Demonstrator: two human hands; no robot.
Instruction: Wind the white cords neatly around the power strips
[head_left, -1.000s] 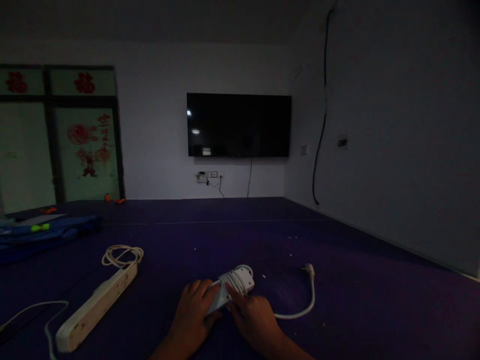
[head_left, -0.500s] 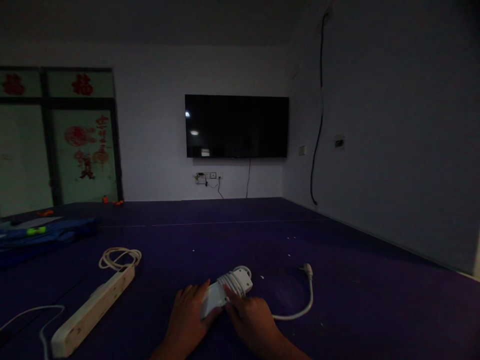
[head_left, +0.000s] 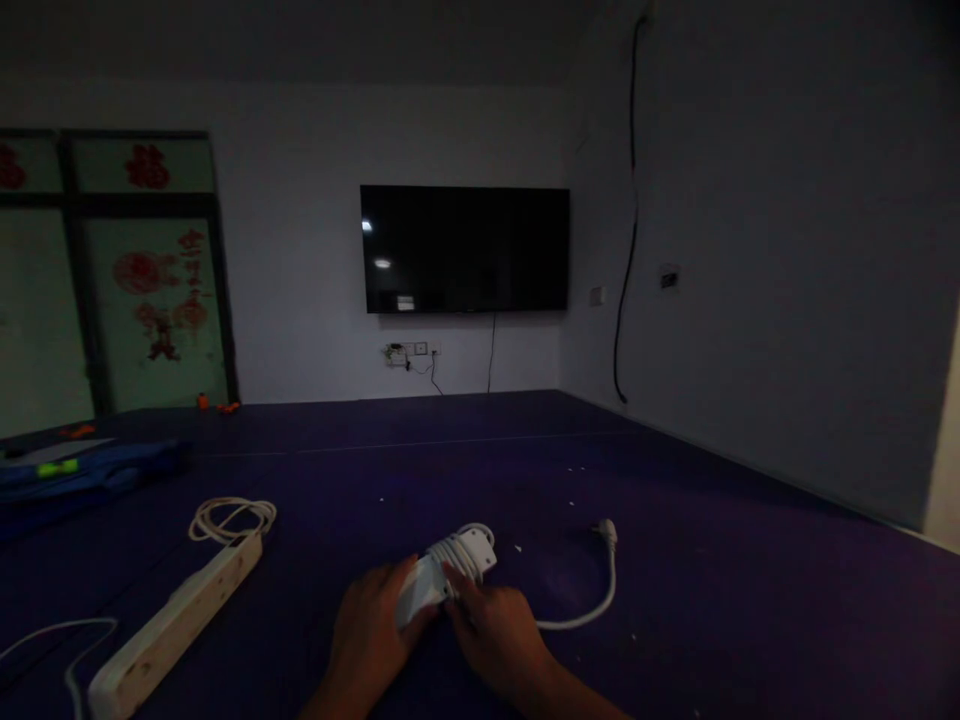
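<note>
Power strip [head_left: 421,590] held in both hands above a dark purple surface [head_left: 690,600]

White, compact and tilted up toward its far right end, the strip lies within the grip. Its wound cord [head_left: 459,558] circles the body just beyond the fingertips. The left hand [head_left: 369,620] closes around the near end, while the right hand [head_left: 499,630] grasps the strip beside the coils, its index finger laid against their near edge. A free length of cord curves out to the right of the grip and ends in a plug [head_left: 608,534]. Left of the grip, well apart, lies a second strip [head_left: 176,630], with looped cable [head_left: 234,500] at its far end. Farther out on that side is a blue cloth [head_left: 112,472]. Beyond the grip, a dark television [head_left: 465,250] hangs on the wall; to its right, a black cable [head_left: 627,270] hangs down.
</note>
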